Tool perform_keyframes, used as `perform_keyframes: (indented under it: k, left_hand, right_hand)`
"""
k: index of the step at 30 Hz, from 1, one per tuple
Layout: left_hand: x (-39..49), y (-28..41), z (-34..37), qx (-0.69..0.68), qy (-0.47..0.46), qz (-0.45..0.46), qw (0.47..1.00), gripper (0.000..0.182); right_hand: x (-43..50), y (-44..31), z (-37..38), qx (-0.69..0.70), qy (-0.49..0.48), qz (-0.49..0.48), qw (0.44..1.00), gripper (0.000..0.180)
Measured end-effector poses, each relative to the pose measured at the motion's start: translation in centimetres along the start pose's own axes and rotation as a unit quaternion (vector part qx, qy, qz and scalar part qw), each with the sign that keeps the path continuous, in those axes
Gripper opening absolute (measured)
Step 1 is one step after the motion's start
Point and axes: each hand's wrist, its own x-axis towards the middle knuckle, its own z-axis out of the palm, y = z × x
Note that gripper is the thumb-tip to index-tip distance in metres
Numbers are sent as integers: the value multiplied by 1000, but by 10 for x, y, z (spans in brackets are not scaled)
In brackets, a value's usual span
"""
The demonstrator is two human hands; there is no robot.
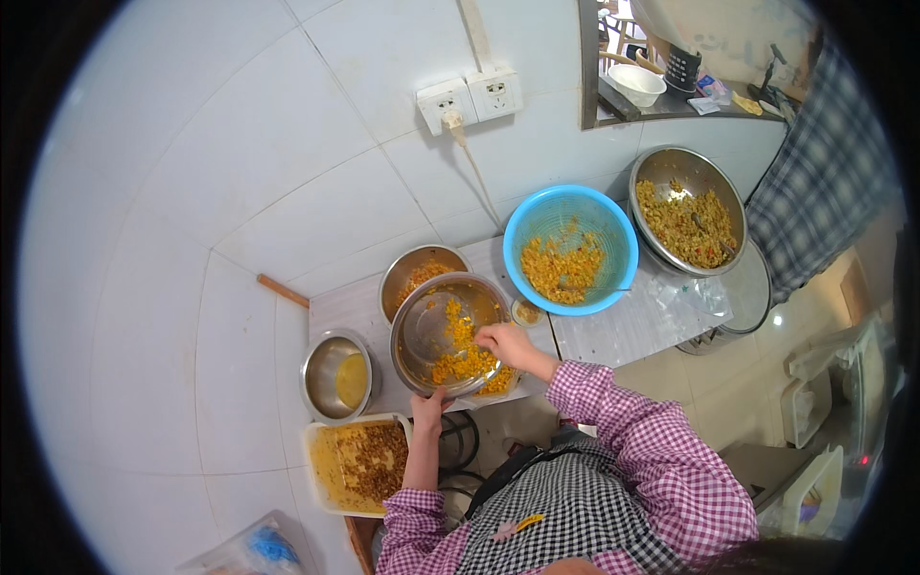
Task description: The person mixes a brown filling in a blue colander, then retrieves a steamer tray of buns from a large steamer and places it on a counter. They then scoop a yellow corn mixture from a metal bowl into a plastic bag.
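My left hand (429,411) grips the near rim of a stainless steel bowl (420,330), which looks tilted towards me. Chopped orange-yellow food (460,359) lies along the bowl's right and lower side. Over that side my right hand (507,343) is curled, fingertips inside the rim; whether it holds a utensil I cannot tell. Under the bowl's near right edge shows a container with similar yellow food (497,383). Behind, partly covered by the bowl, a smaller steel bowl (392,277) holds orange chopped food. A small dish (528,312) sits by the bowl's right rim.
A blue plastic basin (509,248) and a large steel bowl (640,169), both with chopped food, stand to the right. On the left are a steel pot (310,384) of yellow liquid and a white tub (310,460). A plugged-in cord (474,162) hangs behind the table (596,345).
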Motion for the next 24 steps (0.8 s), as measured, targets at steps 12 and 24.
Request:
perform_keyframes:
  k: [12,24]
  left_hand:
    - [3,-5,0,-33,13,-2,999,39]
    - [0,-2,2,-34,-22,-1,999,27]
  right_hand:
    - [-38,-130,-12,-208,110,-181,955,14]
    - [-62,-85,17,-209,91,-208,951,19]
